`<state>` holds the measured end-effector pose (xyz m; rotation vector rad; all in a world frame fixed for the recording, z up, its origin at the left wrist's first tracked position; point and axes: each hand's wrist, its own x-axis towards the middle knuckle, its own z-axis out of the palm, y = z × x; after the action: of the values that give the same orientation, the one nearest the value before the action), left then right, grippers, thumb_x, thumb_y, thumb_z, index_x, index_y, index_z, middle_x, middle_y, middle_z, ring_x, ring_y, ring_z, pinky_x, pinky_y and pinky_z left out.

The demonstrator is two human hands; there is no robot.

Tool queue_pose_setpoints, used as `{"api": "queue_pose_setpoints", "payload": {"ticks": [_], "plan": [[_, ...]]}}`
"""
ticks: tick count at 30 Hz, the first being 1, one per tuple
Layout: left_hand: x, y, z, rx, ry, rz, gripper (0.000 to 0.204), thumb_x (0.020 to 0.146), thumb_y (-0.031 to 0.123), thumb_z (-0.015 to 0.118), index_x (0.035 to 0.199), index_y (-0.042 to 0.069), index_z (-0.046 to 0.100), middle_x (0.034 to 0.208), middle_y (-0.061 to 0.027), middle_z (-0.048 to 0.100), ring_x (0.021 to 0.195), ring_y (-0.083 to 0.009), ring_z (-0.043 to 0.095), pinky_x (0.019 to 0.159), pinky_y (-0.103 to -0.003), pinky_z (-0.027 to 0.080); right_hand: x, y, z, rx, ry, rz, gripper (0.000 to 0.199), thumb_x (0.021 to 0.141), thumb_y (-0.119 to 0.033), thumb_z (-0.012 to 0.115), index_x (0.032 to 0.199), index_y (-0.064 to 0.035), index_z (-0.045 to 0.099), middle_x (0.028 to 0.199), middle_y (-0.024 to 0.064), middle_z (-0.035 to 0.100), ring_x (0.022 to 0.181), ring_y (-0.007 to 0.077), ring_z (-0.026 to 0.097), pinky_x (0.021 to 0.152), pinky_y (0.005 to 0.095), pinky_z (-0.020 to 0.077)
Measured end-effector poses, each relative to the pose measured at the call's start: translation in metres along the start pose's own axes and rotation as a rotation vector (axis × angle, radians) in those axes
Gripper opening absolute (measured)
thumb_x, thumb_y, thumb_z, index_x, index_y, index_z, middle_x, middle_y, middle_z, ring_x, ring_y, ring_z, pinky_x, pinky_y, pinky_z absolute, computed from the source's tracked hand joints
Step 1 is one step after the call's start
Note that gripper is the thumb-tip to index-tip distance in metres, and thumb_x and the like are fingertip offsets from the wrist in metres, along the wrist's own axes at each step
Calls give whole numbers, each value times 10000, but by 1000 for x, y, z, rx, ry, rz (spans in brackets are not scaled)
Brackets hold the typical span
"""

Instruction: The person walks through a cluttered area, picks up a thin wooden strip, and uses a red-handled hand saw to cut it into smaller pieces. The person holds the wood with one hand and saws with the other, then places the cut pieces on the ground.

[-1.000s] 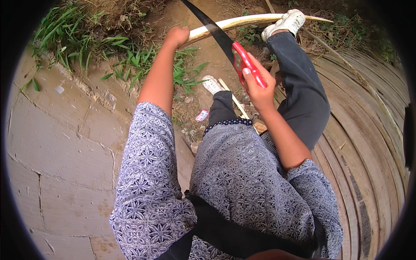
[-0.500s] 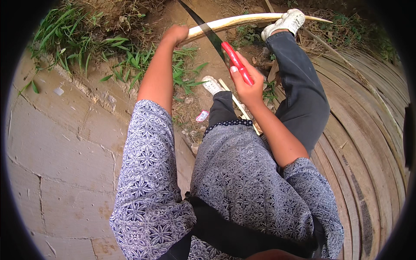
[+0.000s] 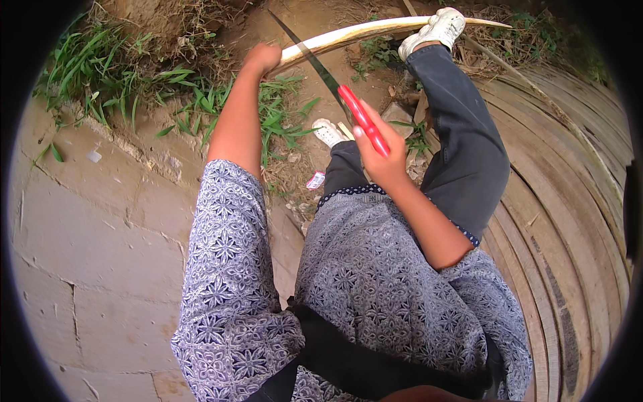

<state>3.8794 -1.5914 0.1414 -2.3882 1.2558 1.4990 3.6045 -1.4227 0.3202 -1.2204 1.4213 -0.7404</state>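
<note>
1. Patterned blue-and-white sleeves [image 3: 228, 268] fill the near part of the view, with a dark strap [image 3: 375, 365] crossing your body below them.
2. Your right hand [image 3: 382, 157] is raised in front of your chest, its grip wrapped fully around the red handle of a long knife [image 3: 335, 87]; the dark blade slants up and to the left from your fist.
3. Past that hand, your dark-trousered legs [image 3: 462, 141] stretch out, one white shoe [image 3: 329, 132] near the grass [image 3: 281, 114], the other white shoe [image 3: 432, 30] resting on the pale pole.
4. Your left hand [image 3: 262, 59] reaches farthest, its grip closed over the near end of the pale bamboo strip [image 3: 375, 30], which runs right across bare earth and under the far shoe.
5. The knife blade crosses over the strip just beside your left fist; whether it touches, you cannot tell.
6. Paving stones [image 3: 100, 234] lie on your left, curved wooden slats [image 3: 569, 201] on your right.
</note>
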Motion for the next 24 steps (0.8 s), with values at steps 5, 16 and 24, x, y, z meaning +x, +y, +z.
{"api": "queue_pose_setpoints", "payload": {"ticks": [5,16,24], "plan": [[0,-3,6,-18,50,60,464,946,330,450,774,-61,630,725,-196,643,595,-292,637,604,-465,517,-51,-21,-46,-80,-29,9,483,951,-101,660,1404,16,540,1100,133,716,940,115,651,840,256,499],[-2,-8,20,-441,334,-101,628,946,402,272,857,45,781,1023,-206,734,1017,-382,653,951,-457,457,-27,-13,-25,-38,83,-51,476,961,-105,659,1411,2,547,1074,105,715,889,76,619,788,235,491],[-14,-6,29,-698,454,-144,600,947,393,306,776,56,773,962,-158,742,922,-343,651,899,-454,471,0,1,0,38,100,-89,476,948,-79,659,1404,4,553,909,48,690,728,45,552,656,224,462]]}}
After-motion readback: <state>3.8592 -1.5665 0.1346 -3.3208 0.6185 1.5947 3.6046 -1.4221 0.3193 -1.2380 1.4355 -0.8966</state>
